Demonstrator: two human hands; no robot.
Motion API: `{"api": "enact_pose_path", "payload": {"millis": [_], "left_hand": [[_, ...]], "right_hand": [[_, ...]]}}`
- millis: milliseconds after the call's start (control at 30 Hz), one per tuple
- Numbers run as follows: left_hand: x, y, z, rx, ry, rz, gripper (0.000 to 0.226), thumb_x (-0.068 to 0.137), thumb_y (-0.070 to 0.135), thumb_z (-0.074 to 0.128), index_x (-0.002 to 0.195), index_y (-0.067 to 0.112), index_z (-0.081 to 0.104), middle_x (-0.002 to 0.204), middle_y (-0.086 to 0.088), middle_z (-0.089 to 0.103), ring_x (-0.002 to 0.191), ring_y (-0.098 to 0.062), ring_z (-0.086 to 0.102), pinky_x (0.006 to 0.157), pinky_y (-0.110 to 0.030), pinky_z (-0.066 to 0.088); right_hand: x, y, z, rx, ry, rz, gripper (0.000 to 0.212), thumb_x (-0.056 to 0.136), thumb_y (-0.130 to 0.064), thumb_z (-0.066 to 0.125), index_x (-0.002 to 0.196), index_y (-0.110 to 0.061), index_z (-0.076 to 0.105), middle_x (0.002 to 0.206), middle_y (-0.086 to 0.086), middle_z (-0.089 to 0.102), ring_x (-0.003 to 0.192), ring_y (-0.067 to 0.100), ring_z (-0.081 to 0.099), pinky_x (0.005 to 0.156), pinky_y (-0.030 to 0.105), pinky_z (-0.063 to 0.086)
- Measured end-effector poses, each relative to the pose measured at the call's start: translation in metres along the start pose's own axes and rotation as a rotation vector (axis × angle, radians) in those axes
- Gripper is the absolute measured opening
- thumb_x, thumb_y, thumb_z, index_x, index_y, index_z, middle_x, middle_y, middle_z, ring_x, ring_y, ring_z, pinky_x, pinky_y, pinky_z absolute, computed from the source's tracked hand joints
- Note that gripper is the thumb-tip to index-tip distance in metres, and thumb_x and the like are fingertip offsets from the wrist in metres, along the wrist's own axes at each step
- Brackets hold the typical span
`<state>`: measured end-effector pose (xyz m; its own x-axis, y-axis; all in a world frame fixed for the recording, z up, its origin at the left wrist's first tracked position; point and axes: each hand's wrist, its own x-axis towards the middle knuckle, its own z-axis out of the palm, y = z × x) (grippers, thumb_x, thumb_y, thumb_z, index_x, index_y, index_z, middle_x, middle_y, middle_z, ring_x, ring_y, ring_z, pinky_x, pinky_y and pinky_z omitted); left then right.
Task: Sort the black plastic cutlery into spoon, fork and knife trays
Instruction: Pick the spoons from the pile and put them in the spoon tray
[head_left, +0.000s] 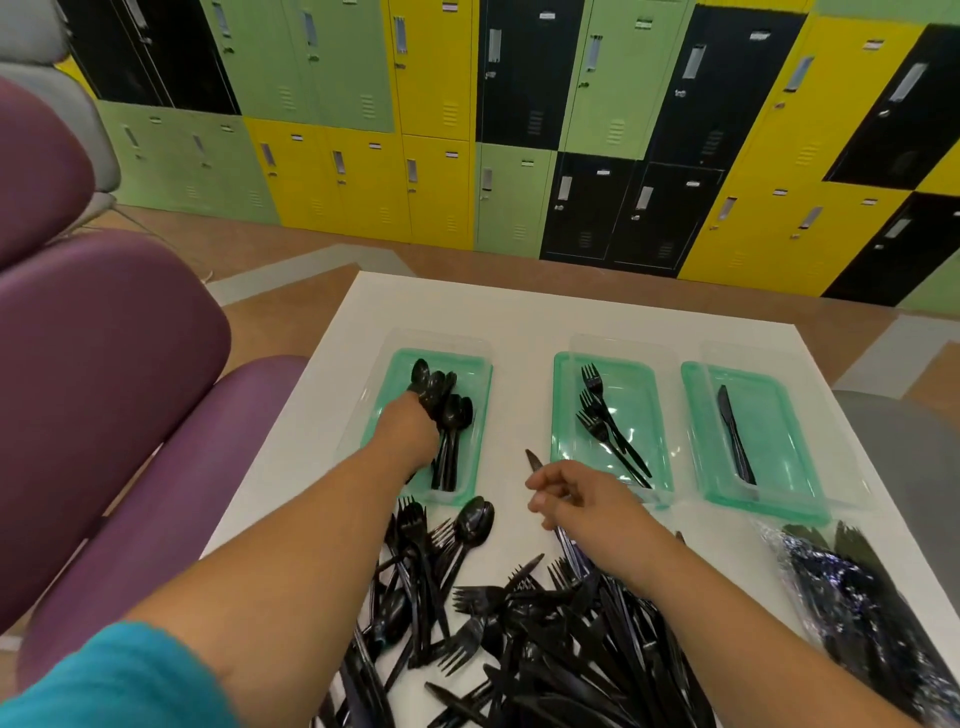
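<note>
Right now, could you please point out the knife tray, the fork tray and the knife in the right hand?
Knife tray (779, 452), head view, bare floor.
Fork tray (636, 400), head view, bare floor.
Knife (533, 460), head view, blade tip.

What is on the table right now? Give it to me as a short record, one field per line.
left tray: spoons
middle tray: three forks
right tray: knives, count unclear
left hand: over the left tray, touching the spoons; grip unclear
right hand: holds a knife, tip pointing away, between the left and middle trays
unsorted pile: mixed black cutlery, near edge
plastic bag: cutlery inside, near right
</note>
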<state>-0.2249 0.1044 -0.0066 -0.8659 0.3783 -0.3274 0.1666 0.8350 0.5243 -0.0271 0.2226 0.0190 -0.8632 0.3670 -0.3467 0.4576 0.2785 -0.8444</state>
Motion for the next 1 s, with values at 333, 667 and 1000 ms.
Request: {"api": "enact_pose_path", "payload": {"millis": [333,667,1000], "left_hand": [[0.001,-0.014,0.009,0.103,-0.012,-0.029,0.043,0.089,0.011,0.055,0.13,0.002,0.044,0.13,-0.017,0.042,0.111,-0.028,0.051,0.095,-0.031,0.044],[-0.07,-0.028,-0.021,-0.245,0.268,0.24,0.028,0.094,0.014,0.052,0.119,0.021,0.062,0.115,0.003,0.061,0.098,-0.006,0.055,0.087,-0.021,0.041],[-0.117,-0.095,0.006,-0.176,0.21,0.011,0.019,0.091,0.011,0.056,0.1,0.021,0.07,0.094,0.005,0.065,0.08,-0.007,0.057,0.073,-0.017,0.039]], "right_hand": [[0.008,0.011,0.008,-0.047,-0.036,0.029,0.012,0.092,-0.018,0.058,0.101,-0.024,0.064,0.095,-0.001,0.065,0.08,0.009,0.064,0.076,0.019,0.048],[0.019,-0.002,0.037,-0.273,-0.07,0.023,0.01,0.088,-0.018,0.062,0.086,-0.027,0.065,0.08,-0.007,0.063,0.079,0.012,0.063,0.074,0.021,0.051],[0.031,-0.002,0.093,-0.55,0.084,0.224,0.044,0.095,-0.045,0.046,0.097,-0.005,0.065,0.091,0.009,0.064,0.085,0.026,0.061,0.067,0.026,0.042]]}}
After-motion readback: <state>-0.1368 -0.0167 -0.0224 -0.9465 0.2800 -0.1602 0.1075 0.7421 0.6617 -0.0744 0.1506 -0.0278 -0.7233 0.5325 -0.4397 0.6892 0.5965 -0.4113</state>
